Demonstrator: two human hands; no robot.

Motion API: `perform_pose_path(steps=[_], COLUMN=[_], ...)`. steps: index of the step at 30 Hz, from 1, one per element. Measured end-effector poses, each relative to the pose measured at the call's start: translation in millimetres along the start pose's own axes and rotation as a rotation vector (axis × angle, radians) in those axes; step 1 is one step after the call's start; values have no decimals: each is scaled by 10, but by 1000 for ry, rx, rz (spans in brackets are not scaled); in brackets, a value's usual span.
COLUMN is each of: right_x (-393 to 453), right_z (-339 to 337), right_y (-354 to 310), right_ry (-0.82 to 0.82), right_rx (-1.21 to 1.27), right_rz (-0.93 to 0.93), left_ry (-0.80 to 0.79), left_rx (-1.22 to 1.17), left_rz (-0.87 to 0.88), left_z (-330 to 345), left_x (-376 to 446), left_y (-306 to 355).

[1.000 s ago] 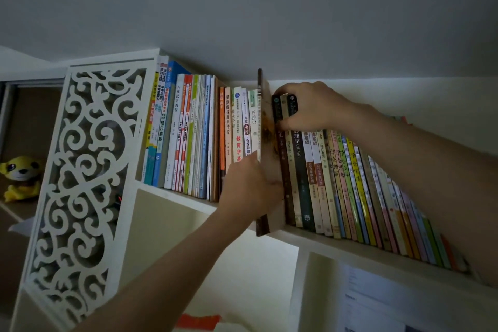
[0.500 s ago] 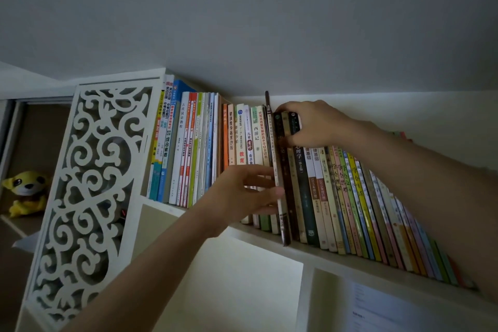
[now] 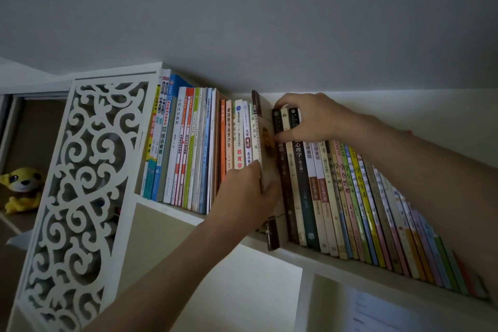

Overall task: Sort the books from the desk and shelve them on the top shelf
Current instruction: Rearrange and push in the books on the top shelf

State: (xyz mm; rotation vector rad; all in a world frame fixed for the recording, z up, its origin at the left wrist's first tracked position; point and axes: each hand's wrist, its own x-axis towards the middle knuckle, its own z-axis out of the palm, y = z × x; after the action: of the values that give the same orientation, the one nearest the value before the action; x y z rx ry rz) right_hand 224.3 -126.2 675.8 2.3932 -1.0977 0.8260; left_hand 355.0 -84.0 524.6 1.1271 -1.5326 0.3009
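Observation:
A thin book with a brown spine (image 3: 267, 143) stands in a gap in the middle of the top shelf (image 3: 350, 268). It sticks out from the row, so its pale cover shows. My left hand (image 3: 242, 194) is wrapped around its lower front edge. My right hand (image 3: 310, 118) grips the tops of three dark and cream books (image 3: 299, 183) just right of the gap and holds them aside. Upright books (image 3: 188, 148) fill the shelf to the left, and a slanted row of coloured books (image 3: 377, 210) fills the right.
A white carved fretwork panel (image 3: 80, 183) closes the shelf's left end. Beyond it a yellow plush toy (image 3: 21, 186) sits in a brown compartment. Below the shelf are open white compartments, one with a printed sheet (image 3: 377, 312). The ceiling is close above the books.
Half a second ago the brown-spined book stood almost flush, with my left fingers flat against it. Now it juts out again with my left hand closed around it. My right hand stays put.

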Motion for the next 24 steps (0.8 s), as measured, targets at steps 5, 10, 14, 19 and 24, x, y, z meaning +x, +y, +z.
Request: perform_pose_path(steps=[5,10,14,19,24], right_x=[12,15,27,5,22], right_z=[-3,8,16,10,-6], right_y=[-6,13,40,28,-41], right_ry=[10,8,2,-18,-55], right_rx=[27,24,20,19,1], right_rz=[15,18,19,3,7], left_ry=[-16,-131,-418,-462,-410], left_rx=[21,-36,-436,-480,-386], left_rz=[34,45,-144,-199,-126], left_z=[88,109,-73,-138,-3], left_x=[105,153,90,109,72], left_y=[-17,-31,-87,-128,-89])
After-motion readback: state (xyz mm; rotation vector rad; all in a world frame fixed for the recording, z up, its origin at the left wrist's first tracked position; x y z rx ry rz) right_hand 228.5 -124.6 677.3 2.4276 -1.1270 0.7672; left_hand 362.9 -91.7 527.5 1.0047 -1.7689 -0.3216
